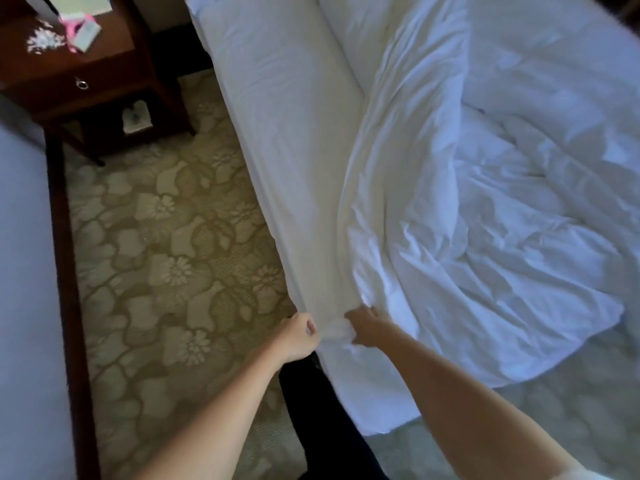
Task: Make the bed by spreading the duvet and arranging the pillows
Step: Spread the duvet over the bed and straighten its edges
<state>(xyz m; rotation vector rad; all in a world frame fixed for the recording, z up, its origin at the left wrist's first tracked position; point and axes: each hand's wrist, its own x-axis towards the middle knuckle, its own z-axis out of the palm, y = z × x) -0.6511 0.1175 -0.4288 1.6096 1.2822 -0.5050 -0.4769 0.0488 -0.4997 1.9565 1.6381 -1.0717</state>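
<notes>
Reaching down from the bottom edge, two bare forearms meet at the near corner of the bed. The left hand is curled into a fist with its fingers closed on a bunch of white cloth at the mattress edge. The right hand lies just beside it, palm down, its fingers pressed into the same gathered cloth; whether they pinch it or only push on it is hard to tell, since the fingertips are sunk in the folds. A dark trouser leg shows between the arms, mostly hidden by them.

Beyond the hands, the duvet lies heaped and crumpled across the middle and right of the bed, white, puffy, full of creases, with one long fold running up toward the head. Its lower edge hangs over the foot onto the pale floor. A strip of bare sheet shows along the left side.

On the left, patterned floral carpet fills the gap to a second bed, which is cut off by the frame.

Farther off, a pillow sits at the top, partly covered by the duvet's fold. A dark wooden nightstand stands in the corner, carrying small blurred items with something pink.
</notes>
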